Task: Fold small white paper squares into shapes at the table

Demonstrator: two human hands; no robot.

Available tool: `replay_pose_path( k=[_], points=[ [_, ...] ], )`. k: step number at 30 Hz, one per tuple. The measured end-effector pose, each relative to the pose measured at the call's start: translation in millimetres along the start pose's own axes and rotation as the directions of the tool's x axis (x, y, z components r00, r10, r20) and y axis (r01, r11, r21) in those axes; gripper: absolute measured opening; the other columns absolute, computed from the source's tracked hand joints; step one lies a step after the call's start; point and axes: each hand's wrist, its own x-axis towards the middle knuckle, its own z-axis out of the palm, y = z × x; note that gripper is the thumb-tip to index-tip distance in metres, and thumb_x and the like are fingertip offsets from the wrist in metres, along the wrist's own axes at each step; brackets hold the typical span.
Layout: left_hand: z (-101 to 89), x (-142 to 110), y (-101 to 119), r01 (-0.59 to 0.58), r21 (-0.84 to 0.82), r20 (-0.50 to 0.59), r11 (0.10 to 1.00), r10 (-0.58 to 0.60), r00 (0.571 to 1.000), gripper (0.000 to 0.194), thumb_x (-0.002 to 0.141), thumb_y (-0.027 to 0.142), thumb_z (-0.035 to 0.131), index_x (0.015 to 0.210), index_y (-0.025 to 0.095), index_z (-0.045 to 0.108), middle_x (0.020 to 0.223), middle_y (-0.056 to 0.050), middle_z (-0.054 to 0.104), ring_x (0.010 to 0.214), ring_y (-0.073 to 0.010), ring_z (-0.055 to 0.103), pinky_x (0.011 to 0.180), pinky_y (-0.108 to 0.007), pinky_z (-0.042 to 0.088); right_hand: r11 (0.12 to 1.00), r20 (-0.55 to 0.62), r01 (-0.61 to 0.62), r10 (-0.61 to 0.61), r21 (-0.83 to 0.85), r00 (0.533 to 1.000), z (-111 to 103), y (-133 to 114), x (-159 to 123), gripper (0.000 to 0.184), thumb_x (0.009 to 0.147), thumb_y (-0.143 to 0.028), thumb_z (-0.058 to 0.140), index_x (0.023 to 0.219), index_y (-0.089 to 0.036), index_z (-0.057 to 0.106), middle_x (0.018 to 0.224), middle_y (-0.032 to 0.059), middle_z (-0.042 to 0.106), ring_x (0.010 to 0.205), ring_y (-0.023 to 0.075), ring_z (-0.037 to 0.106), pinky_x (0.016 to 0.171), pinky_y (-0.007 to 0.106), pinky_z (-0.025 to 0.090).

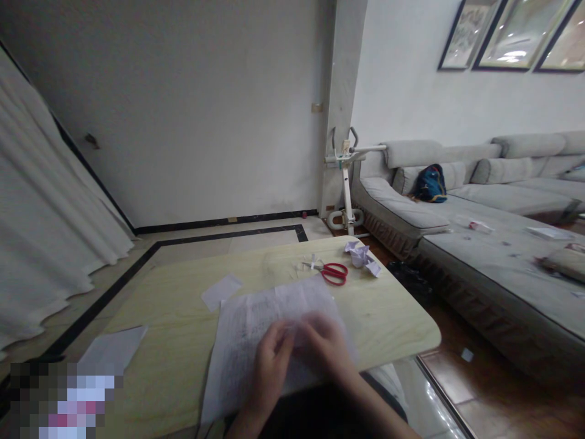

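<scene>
My left hand and my right hand meet over a large printed sheet near the front edge of the table. Both have bent, closed fingers. Between the fingertips is a small pale piece of paper, mostly hidden and blurred. Motion smears the right fingers most. Beyond the sheet lies a pair of scissors with red handles, its blades pointing left among thin paper scraps. Folded pale-purple paper pieces sit to the right of them. A small loose piece of white paper touches the sheet's far left corner.
On the left side of the wooden table lies another paper stack, with a pixelated patch below it. A grey sofa with a blue backpack stands to the right. An exercise machine is by the wall corner.
</scene>
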Motion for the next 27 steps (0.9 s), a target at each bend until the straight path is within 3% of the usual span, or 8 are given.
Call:
replay_pose_path(
  k=[9,16,27],
  points=[
    [-0.2,-2.5,9.0,-0.015,-0.002,0.044,1.000,0.015,0.999,0.026,0.084,0.036,0.060,0.098,0.019,0.074,0.102,-0.008,0.076,0.096,-0.0253,0.070,0.079,-0.031,0.058,0.997,-0.039,0.075,-0.076,-0.021,0.996,-2.7,-5.6,1.7,0.015,0.075,-0.030,0.061,0.067,-0.018,0.064,0.059,-0.0014,0.058,0.058,0.0150,0.053,0.056,0.024,0.044],
    [-1.8,-3.8,6.0,0.018,-0.024,0.089,1.000,-0.015,0.996,0.030,0.085,0.038,0.060,0.103,0.019,0.074,0.108,-0.009,0.075,0.098,-0.0272,0.069,0.071,-0.030,0.060,0.998,-0.068,0.053,-0.056,-0.044,0.996,-3.9,-0.8,3.1,0.015,0.074,-0.030,0.060,0.068,-0.017,0.063,0.060,-0.0014,0.057,0.059,0.0154,0.052,0.057,0.025,0.042],
    [-2.4,-4.0,8.2,0.021,-0.013,0.075,1.000,-0.019,0.997,0.032,0.084,0.040,0.060,0.102,0.018,0.074,0.107,-0.011,0.075,0.094,-0.0270,0.070,0.070,-0.031,0.060,0.996,-0.082,0.078,-0.082,-0.051,0.993,-5.2,-7.2,3.2,0.012,0.070,-0.026,0.057,0.060,-0.019,0.056,0.056,-0.0027,0.052,0.056,0.0144,0.049,0.053,0.024,0.041]
  ],
)
